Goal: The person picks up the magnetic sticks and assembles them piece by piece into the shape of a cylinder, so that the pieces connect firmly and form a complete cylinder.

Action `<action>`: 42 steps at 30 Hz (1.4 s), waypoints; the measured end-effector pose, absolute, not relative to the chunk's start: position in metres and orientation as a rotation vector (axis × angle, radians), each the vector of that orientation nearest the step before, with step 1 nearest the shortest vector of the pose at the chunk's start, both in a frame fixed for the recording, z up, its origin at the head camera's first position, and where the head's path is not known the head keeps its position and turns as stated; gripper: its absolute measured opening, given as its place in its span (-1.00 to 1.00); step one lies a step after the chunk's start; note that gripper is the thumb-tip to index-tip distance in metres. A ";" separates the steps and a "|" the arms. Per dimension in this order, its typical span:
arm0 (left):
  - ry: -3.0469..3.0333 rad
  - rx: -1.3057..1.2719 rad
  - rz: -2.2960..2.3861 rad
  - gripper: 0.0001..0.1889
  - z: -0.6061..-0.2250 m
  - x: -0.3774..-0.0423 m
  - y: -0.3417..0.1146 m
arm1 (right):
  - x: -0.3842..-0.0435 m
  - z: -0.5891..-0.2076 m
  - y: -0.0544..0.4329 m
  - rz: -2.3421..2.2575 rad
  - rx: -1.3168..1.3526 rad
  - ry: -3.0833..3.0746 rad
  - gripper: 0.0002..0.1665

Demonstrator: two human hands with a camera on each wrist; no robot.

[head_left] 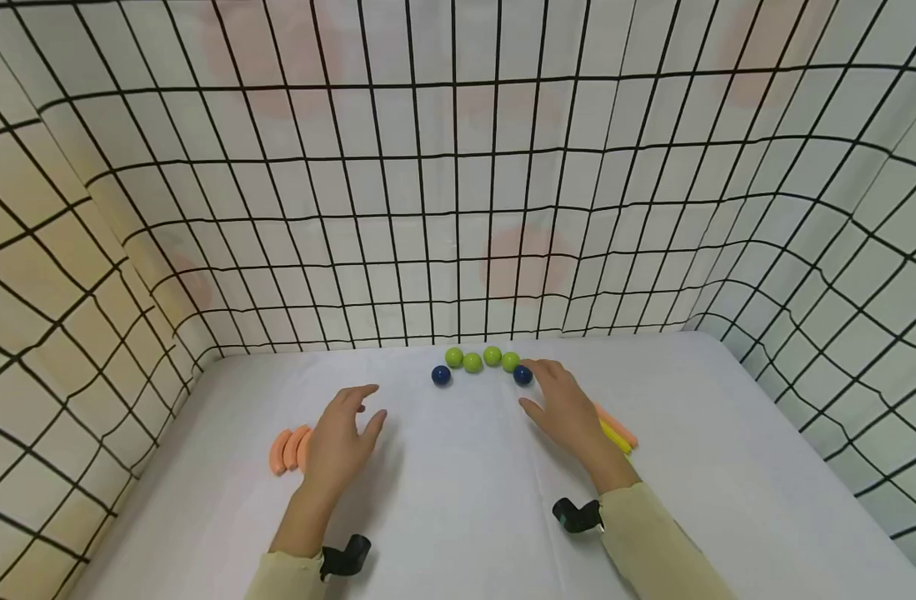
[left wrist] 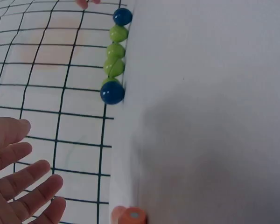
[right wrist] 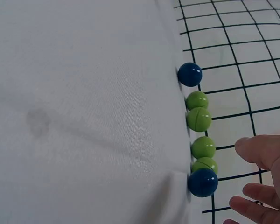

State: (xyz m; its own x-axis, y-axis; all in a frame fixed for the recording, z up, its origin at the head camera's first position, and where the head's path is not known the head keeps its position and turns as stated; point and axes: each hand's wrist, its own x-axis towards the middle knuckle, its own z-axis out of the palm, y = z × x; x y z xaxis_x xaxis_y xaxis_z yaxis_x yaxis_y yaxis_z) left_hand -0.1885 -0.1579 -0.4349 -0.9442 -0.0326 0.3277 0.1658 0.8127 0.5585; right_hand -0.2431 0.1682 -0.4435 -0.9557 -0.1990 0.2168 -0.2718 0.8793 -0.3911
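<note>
My left hand (head_left: pixel 341 437) hovers with loosely bent, spread fingers and nothing in it, beside curved orange pieces (head_left: pixel 280 452) that it partly hides. In the left wrist view, its fingers (left wrist: pixel 30 179) are spread apart. My right hand (head_left: pixel 566 412) reaches toward a dark blue ball (head_left: pixel 523 376); its fingers are spread, and whether a fingertip touches the ball I cannot tell. Several green balls (head_left: pixel 473 362) form an uneven row at the back. A second dark blue ball (head_left: pixel 441 376) lies at the row's left end. An orange stick (head_left: pixel 618 425) and a yellow stick (head_left: pixel 617 437) are partly hidden by my right hand.
A white cloth (head_left: pixel 458 500) covers the table. Black grid netting (head_left: pixel 458 183) over white walls rises behind it and on both sides. Each wrist bears a black camera mount, one at the left wrist (head_left: pixel 345 557) and one at the right wrist (head_left: pixel 578 515).
</note>
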 end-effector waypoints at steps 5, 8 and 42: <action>-2.668 0.025 -0.956 -0.56 -0.434 -0.186 -0.175 | -0.259 -0.447 0.162 0.729 0.264 -2.933 -0.27; -2.670 0.111 -0.972 -0.56 -0.435 -0.183 -0.186 | -0.267 -0.452 0.160 0.783 0.193 -2.957 -0.28; -2.813 0.457 -1.155 -0.47 -0.461 -0.165 -0.272 | -0.287 -0.465 0.161 1.051 0.077 -2.964 -0.43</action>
